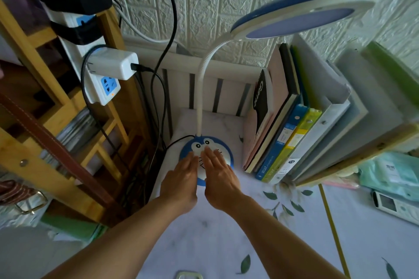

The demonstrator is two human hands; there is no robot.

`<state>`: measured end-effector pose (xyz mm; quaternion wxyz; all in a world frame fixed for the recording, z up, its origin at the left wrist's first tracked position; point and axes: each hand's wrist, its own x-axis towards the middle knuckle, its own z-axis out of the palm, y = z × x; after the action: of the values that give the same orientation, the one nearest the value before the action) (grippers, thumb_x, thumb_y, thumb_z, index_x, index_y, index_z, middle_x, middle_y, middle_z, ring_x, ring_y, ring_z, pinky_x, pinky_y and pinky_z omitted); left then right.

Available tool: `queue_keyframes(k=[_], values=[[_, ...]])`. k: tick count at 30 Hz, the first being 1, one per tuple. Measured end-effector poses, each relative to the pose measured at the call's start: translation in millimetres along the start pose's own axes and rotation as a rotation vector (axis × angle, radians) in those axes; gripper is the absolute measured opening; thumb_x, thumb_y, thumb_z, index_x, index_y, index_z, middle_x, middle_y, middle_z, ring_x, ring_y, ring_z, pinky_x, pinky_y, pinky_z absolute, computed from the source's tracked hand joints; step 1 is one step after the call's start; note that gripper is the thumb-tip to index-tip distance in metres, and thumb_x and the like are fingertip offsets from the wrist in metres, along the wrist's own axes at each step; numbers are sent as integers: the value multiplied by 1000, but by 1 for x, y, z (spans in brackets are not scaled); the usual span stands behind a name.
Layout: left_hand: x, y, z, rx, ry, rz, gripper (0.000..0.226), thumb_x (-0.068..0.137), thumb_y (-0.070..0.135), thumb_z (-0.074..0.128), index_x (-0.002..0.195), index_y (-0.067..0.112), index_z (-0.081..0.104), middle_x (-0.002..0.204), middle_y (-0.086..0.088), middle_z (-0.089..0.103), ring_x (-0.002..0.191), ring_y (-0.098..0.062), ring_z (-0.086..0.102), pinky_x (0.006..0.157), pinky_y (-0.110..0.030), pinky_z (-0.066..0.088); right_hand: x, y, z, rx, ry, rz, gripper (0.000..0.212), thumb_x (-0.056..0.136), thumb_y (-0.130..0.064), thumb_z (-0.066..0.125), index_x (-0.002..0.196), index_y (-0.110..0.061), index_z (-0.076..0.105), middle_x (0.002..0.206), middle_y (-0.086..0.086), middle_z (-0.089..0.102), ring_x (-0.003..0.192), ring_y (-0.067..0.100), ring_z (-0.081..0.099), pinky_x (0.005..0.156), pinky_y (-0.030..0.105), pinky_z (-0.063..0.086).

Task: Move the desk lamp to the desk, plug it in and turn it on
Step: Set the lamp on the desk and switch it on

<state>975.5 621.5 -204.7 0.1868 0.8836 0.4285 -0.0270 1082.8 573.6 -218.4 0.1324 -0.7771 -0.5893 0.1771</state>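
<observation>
A desk lamp stands on the desk, which has a white cloth with a leaf print. Its round blue base bears a cartoon cat face. A white gooseneck rises to a round blue-and-white head, which shows no light. My left hand and my right hand both lie flat on the base, fingers together, side by side. A black cord leaves the base to the left. A white power strip hangs on the wooden shelf at left, with a white adapter plugged in.
Books and folders stand upright right of the lamp, in a white rack. A wooden shelf fills the left side, with black cables hanging by it. A white remote and a teal packet lie at far right.
</observation>
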Motion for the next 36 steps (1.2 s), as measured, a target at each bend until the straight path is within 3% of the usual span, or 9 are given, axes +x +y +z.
queue_keyframes(k=[8, 14, 20, 22, 27, 36], values=[[1, -1, 3, -22, 14, -8, 85, 87, 17, 62, 150, 22, 5, 161, 3, 3, 147, -19, 12, 113, -36, 30, -3, 0, 1, -94, 10, -8, 84, 84, -1, 49, 149, -21, -1, 159, -3, -10, 146, 18, -12, 113, 29, -5], [2, -3, 3, 4, -22, -22, 83, 90, 19, 56, 150, 21, -1, 161, 3, 0, 147, -19, 9, 114, -35, 25, 2, -5, -3, -172, 3, -16, 81, 85, -3, 51, 149, -17, 4, 160, 2, 0, 147, 23, -3, 118, 35, 2], [-1, -6, -7, 43, -149, -32, 87, 89, 22, 58, 149, 23, -6, 161, 2, -3, 147, -21, 8, 117, -42, 25, 3, -8, -14, 64, -136, 68, 84, 85, -3, 51, 149, -15, -2, 160, 6, -9, 147, 25, -8, 119, 41, 9], [-6, -6, -10, 37, -161, -49, 91, 87, 18, 60, 149, 23, -7, 160, 2, -8, 147, -21, 2, 116, -45, 22, -5, -6, -13, 109, -136, 121, 90, 85, -10, 56, 149, -19, -7, 158, 7, -17, 146, 27, -13, 119, 43, 10], [-21, -6, -14, 88, -166, -94, 98, 85, 17, 61, 147, 22, -14, 159, 1, -18, 147, -23, -10, 116, -46, 15, -29, 4, -3, -41, -192, 212, 103, 82, -43, 61, 147, -18, -14, 155, 8, -27, 142, 30, -24, 117, 46, 1], [-35, -1, -23, 116, -217, -121, 93, 88, 10, 55, 147, 19, -17, 158, 0, -20, 146, -23, -13, 117, -46, 13, -37, -2, -20, -19, -168, 195, 104, 80, -47, 60, 147, -18, -14, 156, 4, -25, 143, 27, -24, 117, 46, 1]])
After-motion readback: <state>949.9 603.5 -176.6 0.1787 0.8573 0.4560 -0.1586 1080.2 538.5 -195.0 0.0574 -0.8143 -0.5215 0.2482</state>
